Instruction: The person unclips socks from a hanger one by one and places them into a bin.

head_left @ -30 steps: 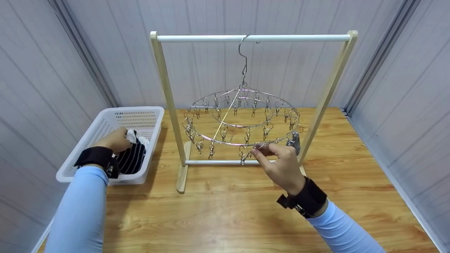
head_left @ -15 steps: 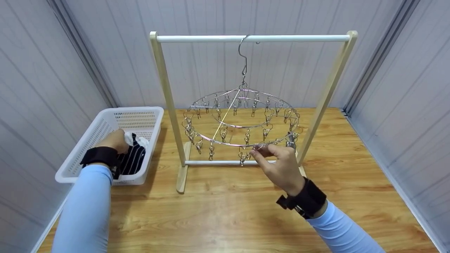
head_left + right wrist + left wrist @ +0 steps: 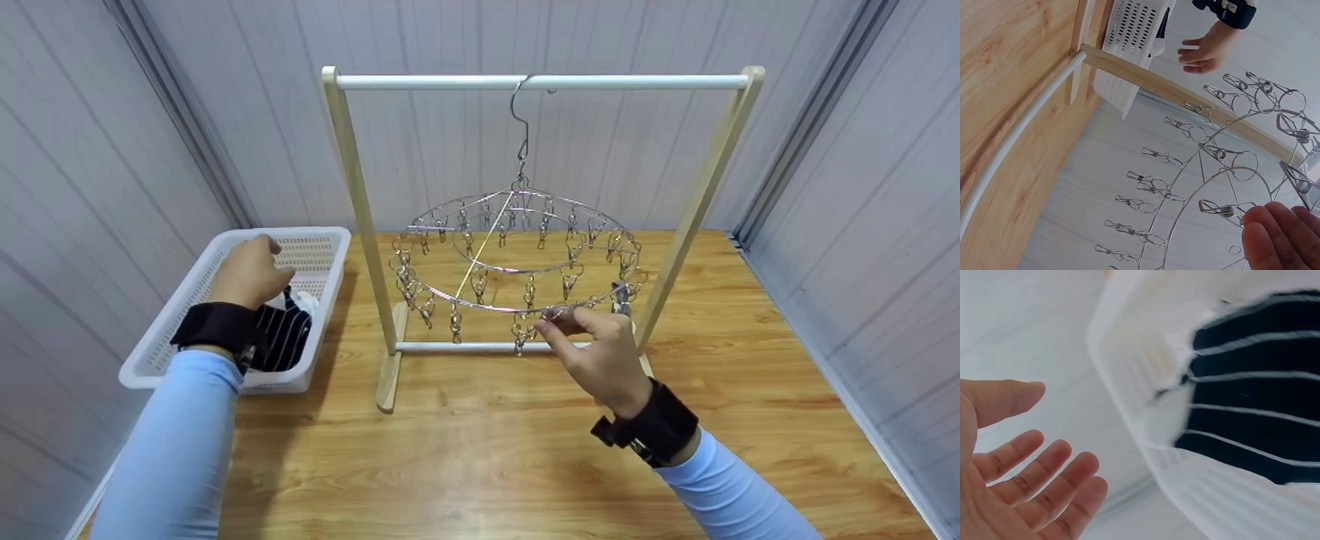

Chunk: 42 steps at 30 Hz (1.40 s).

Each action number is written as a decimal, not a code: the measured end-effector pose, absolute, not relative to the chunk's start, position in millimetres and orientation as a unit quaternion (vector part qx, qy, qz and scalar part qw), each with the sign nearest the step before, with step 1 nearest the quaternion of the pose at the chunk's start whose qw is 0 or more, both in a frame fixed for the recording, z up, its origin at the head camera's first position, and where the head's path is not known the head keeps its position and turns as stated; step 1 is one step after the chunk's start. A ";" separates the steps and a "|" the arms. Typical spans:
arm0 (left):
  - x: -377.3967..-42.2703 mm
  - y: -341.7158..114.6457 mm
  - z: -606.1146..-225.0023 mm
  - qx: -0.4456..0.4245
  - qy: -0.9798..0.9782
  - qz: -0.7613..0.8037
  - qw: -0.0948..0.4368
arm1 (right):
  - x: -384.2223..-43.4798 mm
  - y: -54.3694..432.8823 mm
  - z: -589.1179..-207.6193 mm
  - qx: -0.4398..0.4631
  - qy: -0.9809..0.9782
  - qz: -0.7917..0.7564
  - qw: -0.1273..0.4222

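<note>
My left hand point(image 3: 251, 271) is over the white plastic basket point(image 3: 328, 300), its fingers apart and holding nothing. In the left wrist view, the thumb and fingers point(image 3: 1075, 481) are spread. Below it in the basket lies a black cloth item with thin white stripes point(image 3: 281, 337), with white fabric point(image 3: 306, 301) beside it. My right hand point(image 3: 600, 356) pinches the front edge of a round metal clip hanger point(image 3: 487, 308) between thumb and fingertips. Whether rim or clip is between them is hidden. A small grey item point(image 3: 621, 298) hangs at the hanger's right side.
The hanger's hook point(image 3: 519, 112) sits on the white top bar point(image 3: 435, 82) of a wooden-sided stand point(image 3: 351, 172). Several metal clips dangle around the rings. The stand and basket are on a wood-grain surface point(image 3: 480, 450), with pale panel walls at the back and sides.
My left hand, earlier low in the basket by the fabric, has risen and its fingers have spread. The grey item has turned edge-on. My right hand stays in place.
</note>
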State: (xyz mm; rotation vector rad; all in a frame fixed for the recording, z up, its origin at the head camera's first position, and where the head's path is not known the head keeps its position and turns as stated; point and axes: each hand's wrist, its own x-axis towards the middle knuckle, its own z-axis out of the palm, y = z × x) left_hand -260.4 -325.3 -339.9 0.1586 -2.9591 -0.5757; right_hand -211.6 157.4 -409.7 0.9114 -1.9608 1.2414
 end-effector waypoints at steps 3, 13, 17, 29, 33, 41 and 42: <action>-256.3 -309.7 -331.7 0.041 -0.977 -0.193 0.086 | -211.4 157.7 -409.8 0.345 -0.747 0.471 0.318; -231.8 -245.2 -306.7 -0.024 -0.962 -0.201 0.182 | -210.2 159.1 -409.8 0.342 -0.752 0.468 0.315; -220.1 -215.2 -301.4 -0.066 -0.950 -0.210 0.223 | -210.3 159.6 -410.3 0.344 -0.749 0.472 0.313; -179.5 -132.1 -301.6 -0.259 -0.902 -0.154 0.309 | -210.8 158.4 -410.4 0.342 -0.752 0.459 0.326; -171.5 -115.3 -306.5 -0.311 -0.879 -0.109 0.344 | -210.8 157.9 -409.9 0.345 -0.753 0.459 0.322; -168.3 -90.5 -319.1 -0.381 -0.839 -0.034 0.387 | -210.2 156.4 -409.2 0.346 -0.755 0.460 0.314; -168.3 -87.8 -320.7 -0.388 -0.832 -0.021 0.395 | -210.0 156.1 -409.2 0.346 -0.755 0.460 0.313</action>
